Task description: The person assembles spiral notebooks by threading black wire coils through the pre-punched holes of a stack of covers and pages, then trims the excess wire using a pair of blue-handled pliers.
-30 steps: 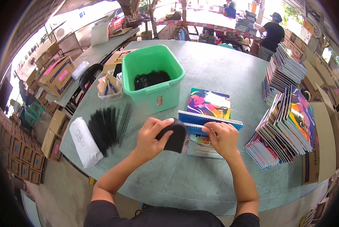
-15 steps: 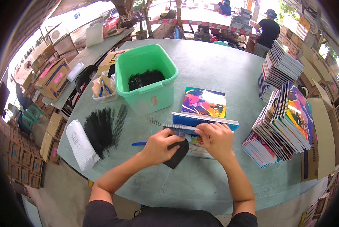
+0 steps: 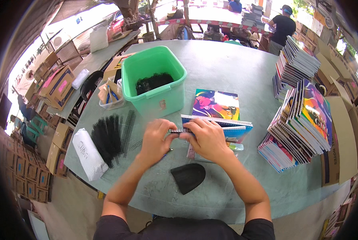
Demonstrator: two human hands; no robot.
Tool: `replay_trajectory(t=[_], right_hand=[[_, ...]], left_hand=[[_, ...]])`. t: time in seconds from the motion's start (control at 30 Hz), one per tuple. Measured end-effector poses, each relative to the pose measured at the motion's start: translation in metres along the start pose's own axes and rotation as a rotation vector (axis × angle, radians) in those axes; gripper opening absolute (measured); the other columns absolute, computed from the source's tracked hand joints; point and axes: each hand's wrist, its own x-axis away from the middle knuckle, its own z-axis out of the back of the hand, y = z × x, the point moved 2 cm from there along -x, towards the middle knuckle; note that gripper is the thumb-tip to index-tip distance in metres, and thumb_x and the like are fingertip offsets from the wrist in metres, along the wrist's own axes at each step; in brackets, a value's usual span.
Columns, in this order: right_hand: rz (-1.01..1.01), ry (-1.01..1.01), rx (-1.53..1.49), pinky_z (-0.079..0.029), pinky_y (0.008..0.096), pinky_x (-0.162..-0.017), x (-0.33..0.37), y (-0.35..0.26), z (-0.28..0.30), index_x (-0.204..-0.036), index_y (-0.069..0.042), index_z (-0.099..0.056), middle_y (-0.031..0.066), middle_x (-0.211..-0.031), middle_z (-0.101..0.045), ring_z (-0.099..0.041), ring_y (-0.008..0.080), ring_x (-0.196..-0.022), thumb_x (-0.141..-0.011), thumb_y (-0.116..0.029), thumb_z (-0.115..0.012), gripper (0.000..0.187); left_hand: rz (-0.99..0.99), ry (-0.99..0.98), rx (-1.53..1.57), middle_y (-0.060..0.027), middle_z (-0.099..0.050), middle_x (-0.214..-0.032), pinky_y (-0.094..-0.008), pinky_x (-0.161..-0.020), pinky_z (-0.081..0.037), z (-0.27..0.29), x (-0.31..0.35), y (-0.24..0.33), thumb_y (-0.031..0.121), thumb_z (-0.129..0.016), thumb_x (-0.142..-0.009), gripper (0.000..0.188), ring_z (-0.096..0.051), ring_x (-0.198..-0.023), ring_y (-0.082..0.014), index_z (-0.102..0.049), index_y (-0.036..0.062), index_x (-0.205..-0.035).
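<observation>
Over the middle of the table, my left hand [image 3: 157,138] pinches a spiral binding coil [image 3: 179,130] at the spine edge of a blue notebook [image 3: 232,131]. A loose stretch of coil shows left of that hand. My right hand [image 3: 206,138] is closed on the same edge, its fingertips close to the left ones; its palm hides part of the notebook. On the table nearer me lies a black rounded pad [image 3: 188,177], touched by neither hand. A pen shows partly beside my left hand. Behind the blue notebook lies another notebook with a colourful cover [image 3: 216,105].
A green bin [image 3: 155,105] holding black coils stands at the back left. Black coils [image 3: 107,134] and a white wrapped roll [image 3: 89,154] lie on the left, near a small tub [image 3: 110,96]. Notebook stacks [image 3: 299,124] and an open carton [image 3: 341,140] stand right. A person [image 3: 282,30] is far off.
My left hand has let go of the black pad, which now lies on the table. Both hands have come together at the coil and the notebook's edge.
</observation>
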Motion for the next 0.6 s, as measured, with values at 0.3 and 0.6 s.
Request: replay_trajectory(t=[0.3, 0.6], right_hand=[[-0.148, -0.129, 0.035, -0.046, 0.038, -0.063, -0.004, 0.009, -0.005, -0.089, -0.01, -0.065, 0.0058, -0.078, -0.054, -0.057, 0.0249, -0.073, -0.079, -0.017, -0.067, 0.012], [-0.154, -0.191, 0.129, -0.047, 0.0388, -0.069, -0.006, 0.007, 0.001, -0.097, -0.01, -0.065, 0.0053, -0.086, -0.057, -0.059, 0.026, -0.079, -0.075, -0.012, -0.069, 0.022]], left_hand=[[-0.108, -0.09, -0.025, -0.0079, -0.063, -0.091, -0.0385, -0.075, -0.042, 0.001, -0.01, 0.004, 0.026, -0.065, -0.083, 0.027, -0.059, -0.081, -0.0273, -0.061, 0.006, -0.1], [-0.217, -0.008, -0.154, -0.006, -0.062, -0.086, -0.0391, -0.078, -0.04, -0.002, -0.012, 0.008, 0.025, -0.066, -0.081, 0.023, -0.059, -0.082, -0.0266, -0.059, 0.0071, -0.095]])
